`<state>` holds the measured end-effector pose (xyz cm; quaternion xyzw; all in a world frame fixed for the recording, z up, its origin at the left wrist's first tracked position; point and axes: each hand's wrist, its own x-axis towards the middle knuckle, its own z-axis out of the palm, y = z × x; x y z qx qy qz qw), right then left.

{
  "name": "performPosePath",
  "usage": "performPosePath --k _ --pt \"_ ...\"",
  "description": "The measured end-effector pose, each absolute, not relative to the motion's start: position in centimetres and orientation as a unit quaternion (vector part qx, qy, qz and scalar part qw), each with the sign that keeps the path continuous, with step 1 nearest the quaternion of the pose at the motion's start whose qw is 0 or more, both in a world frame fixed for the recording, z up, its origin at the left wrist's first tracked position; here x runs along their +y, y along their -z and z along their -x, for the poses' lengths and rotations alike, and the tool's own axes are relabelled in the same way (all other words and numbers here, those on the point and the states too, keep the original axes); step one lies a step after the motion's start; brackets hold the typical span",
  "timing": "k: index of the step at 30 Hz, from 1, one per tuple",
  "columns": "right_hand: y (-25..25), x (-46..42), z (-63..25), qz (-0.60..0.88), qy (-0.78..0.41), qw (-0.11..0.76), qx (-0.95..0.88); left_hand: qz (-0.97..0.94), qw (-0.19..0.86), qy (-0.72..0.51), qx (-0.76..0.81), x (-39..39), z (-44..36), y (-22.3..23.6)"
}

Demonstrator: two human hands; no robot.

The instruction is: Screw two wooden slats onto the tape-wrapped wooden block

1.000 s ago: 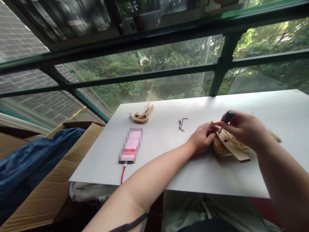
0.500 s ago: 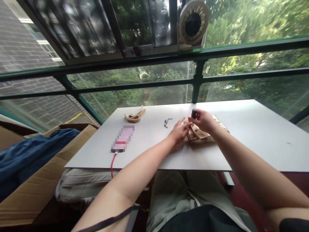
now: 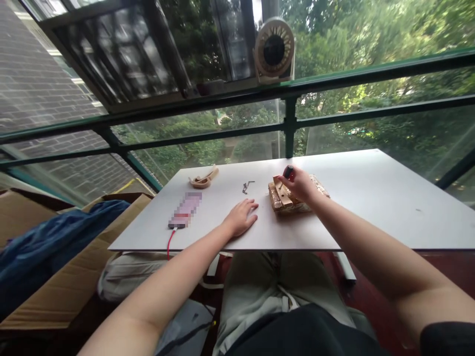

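My left hand [image 3: 241, 216] lies on the white table [image 3: 208, 222], fingers stretched out and holding nothing. In my right hand [image 3: 302, 185] is a screwdriver [image 3: 288, 171] with a black and red handle, its shaft pointing down at a light wooden strip [image 3: 284, 199]. Whether its tip touches the strip I cannot tell. That strip, with a dark hole in it, lies across a brown, textured block [image 3: 276, 201], partly hidden by my right hand. Several small metal pieces [image 3: 245, 187], screw-like and one bent, lie beyond my left hand.
A curved wooden piece [image 3: 202, 182] rests at the table's back left. Nearer stands a blurred-out pink phone-like device [image 3: 187, 207] with a red cable [image 3: 169, 244] over the front edge. Left of the table is a cardboard box [image 3: 85, 257] with blue cloth; a round fan [image 3: 274, 48] sits by the railing.
My left hand has let go of the wooden strip and block and moved left onto the table. My right hand keeps the screwdriver, now more tilted. The whole view has shifted slightly.
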<state>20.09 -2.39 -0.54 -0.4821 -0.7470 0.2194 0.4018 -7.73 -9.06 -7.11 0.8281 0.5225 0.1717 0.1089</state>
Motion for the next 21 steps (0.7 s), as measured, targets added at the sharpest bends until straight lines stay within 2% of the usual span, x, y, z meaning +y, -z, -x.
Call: performPosePath --k 7,12,17,21 --pt "1.5 -1.8 -19.5 0.437 -0.235 0.456 -0.739 -0.822 0.087 -0.224 0.516 -7.6 7.7 6.8" --pt "1.5 -1.4 -19.9 0.432 -0.214 0.490 -0.726 -0.778 0.074 -0.306 0.544 -2.6 8.2 6.5" --pt "1.4 -0.5 -19.6 0.423 -0.193 0.486 -0.740 -0.718 0.081 -0.362 0.589 3.5 8.9 5.8" --pt "0.9 0.6 -19.2 0.424 -0.193 0.471 -0.749 -0.706 0.115 -0.362 0.598 5.0 10.6 5.9"
